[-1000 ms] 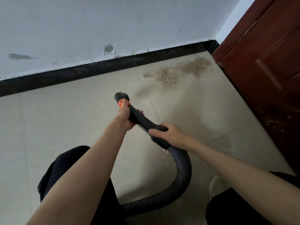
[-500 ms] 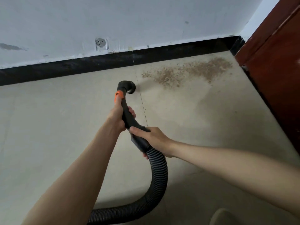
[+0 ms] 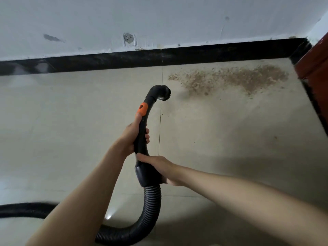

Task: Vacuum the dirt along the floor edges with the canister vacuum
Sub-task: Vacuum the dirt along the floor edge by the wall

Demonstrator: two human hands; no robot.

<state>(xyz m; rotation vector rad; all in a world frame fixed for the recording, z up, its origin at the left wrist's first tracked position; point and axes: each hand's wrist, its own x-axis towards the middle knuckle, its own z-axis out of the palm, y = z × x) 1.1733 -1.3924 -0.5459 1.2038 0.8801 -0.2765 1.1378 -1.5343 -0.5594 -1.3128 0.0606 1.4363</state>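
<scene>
Head view: dirt [image 3: 236, 78] lies between baseboard [image 3: 159, 58] and, seemingly, door [image 3: 316, 63].

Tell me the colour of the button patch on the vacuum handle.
Orange, on the black vacuum handle, just above the left hand; the button patch shows clearly in the head view.

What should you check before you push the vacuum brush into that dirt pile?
1. Left hand grips the wand: ok.
2. Right hand holds the handle by the hose: ok.
3. Brush nozzle points toward the dirt: ok.
4. Nozzle reaches the dirt: not ok, it is short of the pile.
5. Suction running: cannot tell.
</scene>
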